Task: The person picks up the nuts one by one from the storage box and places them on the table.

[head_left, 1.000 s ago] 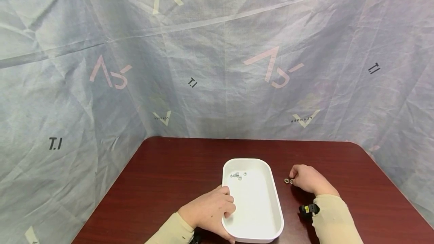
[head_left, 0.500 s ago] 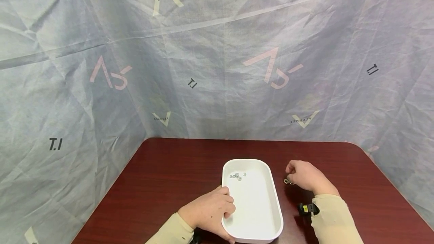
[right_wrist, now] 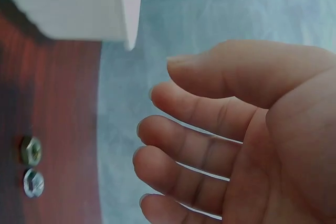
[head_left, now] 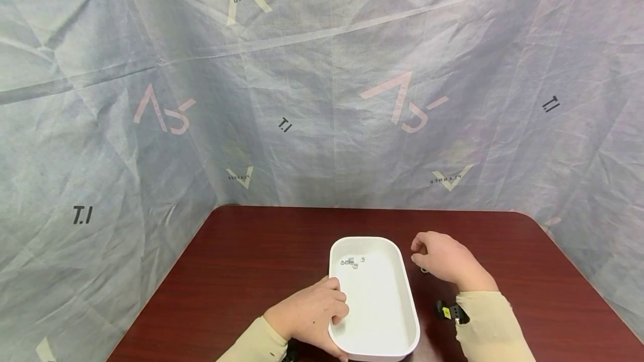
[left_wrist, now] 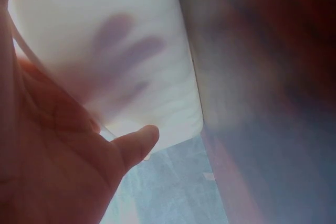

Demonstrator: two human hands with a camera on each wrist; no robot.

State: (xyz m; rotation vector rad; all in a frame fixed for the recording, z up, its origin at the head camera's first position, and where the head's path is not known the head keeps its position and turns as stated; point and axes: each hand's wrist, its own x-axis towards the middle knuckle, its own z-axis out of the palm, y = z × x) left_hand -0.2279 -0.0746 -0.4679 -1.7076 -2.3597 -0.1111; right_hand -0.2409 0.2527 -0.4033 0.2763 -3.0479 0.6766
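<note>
A white rectangular tray [head_left: 374, 306] stands on the table, with several small metal nuts [head_left: 355, 266] in its far left part. My left hand [head_left: 314, 309] grips the tray's near left side, fingers curled over the rim. In the left wrist view, its thumb [left_wrist: 139, 142] lies along the outside and the other fingers show dimly through the wall. Right of the tray hovers my right hand [head_left: 445, 256], fingers loosely bent and apart, nothing visible between them. Below it on the table, the right wrist view shows a yellowish hex nut [right_wrist: 31, 151] beside a silver nut [right_wrist: 33, 183].
The dark red wooden table [head_left: 261, 250] extends on both sides of the tray. A grey printed cloth [head_left: 302, 71] hangs behind and beside it. A black device [head_left: 453, 312] is strapped at my right wrist.
My right hand has risen from the two loose nuts and shifted left toward the tray, its fingers parting. Both nuts still lie on the table. The left hand and tray stay put.
</note>
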